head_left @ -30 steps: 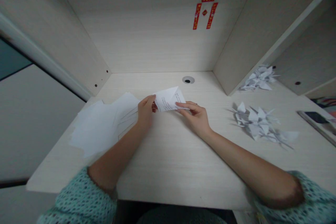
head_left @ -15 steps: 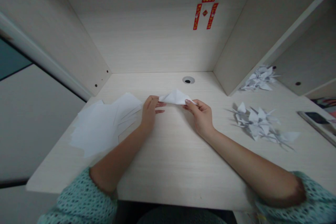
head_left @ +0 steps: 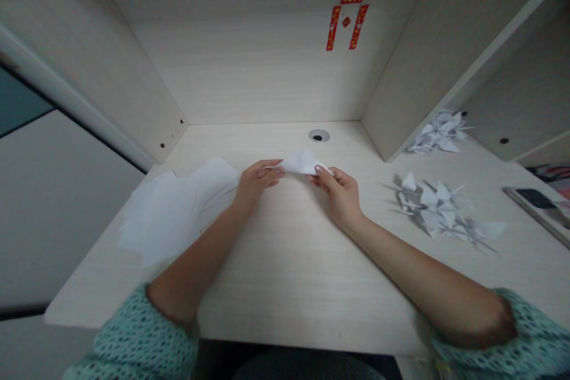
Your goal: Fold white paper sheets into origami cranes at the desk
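Observation:
Between my hands is a folded piece of white paper [head_left: 300, 162], roughly triangular with its peak pointing away from me. My left hand [head_left: 255, 184] pinches its left corner, thumb on the near side and fingers behind. At the right corner, my right hand [head_left: 339, 189] grips the paper between thumb and fingers. The paper is held over the middle of the desk. Left of my left hand lies a spread stack of white paper sheets [head_left: 167, 214], partly covered by my forearm.
Folded white paper cranes [head_left: 434, 205] lie in a cluster to the right, with a second pile of paper cranes [head_left: 440, 132] farther back by the upright panel [head_left: 427, 65]. A phone [head_left: 537, 199] rests on a flat silver device at far right. A round cable hole [head_left: 319, 135] sits near the back wall.
My left hand has shifted its grip: the thumb now presses the paper's left corner, where the fingers were stretched out before. My right hand keeps its hold almost unmoved.

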Tool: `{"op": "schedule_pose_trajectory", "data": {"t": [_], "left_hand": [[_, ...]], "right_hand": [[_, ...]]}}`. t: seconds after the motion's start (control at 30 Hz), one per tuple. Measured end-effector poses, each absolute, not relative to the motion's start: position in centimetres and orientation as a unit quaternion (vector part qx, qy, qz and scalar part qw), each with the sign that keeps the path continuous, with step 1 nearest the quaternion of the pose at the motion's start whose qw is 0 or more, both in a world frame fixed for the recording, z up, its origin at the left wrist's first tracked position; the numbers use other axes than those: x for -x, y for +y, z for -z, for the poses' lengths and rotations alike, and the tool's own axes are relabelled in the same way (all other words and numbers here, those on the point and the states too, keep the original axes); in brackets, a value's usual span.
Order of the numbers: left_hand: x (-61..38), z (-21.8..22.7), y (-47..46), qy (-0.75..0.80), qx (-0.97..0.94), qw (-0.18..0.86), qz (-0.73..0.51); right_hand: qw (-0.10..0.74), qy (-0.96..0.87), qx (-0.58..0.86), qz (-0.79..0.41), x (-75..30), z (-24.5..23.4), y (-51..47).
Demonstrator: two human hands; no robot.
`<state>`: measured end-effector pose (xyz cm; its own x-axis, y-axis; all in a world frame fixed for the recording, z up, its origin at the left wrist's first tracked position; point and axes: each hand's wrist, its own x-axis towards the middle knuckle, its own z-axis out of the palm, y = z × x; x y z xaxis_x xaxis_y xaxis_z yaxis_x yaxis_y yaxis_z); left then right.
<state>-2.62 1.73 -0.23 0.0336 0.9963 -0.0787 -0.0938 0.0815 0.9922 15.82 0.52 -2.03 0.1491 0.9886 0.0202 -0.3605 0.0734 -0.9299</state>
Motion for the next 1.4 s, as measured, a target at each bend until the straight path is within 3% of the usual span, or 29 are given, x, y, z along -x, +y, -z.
{"op": "schedule_pose_trajectory", "data": {"t": [0.37, 0.67, 0.97, 1.4], "left_hand": [[2.3, -0.4, 1.5, 0.478, -0.386, 0.537, -0.578], [1.9, -0.3, 1.2, 0.488, -0.439, 0.491, -0.573], [2.0, -0.3, 1.2, 0.489, -0.485, 0.519, -0.506], [1.5, -0.2, 0.4, 0.536, -0.45, 0.408, -0.587]], "right_hand": [[0.64, -0.343, 0.444, -0.525, -15.8, 1.6, 0.6], [0.65, -0.399, 0.475, -0.44, -16.4, 2.4, 1.1], [0.611, -0.515, 0.424, -0.427, -15.8, 2.3, 0.1], [0.584, -0.483, 0.447, -0.475, -15.4, 1.6, -0.2]]}}
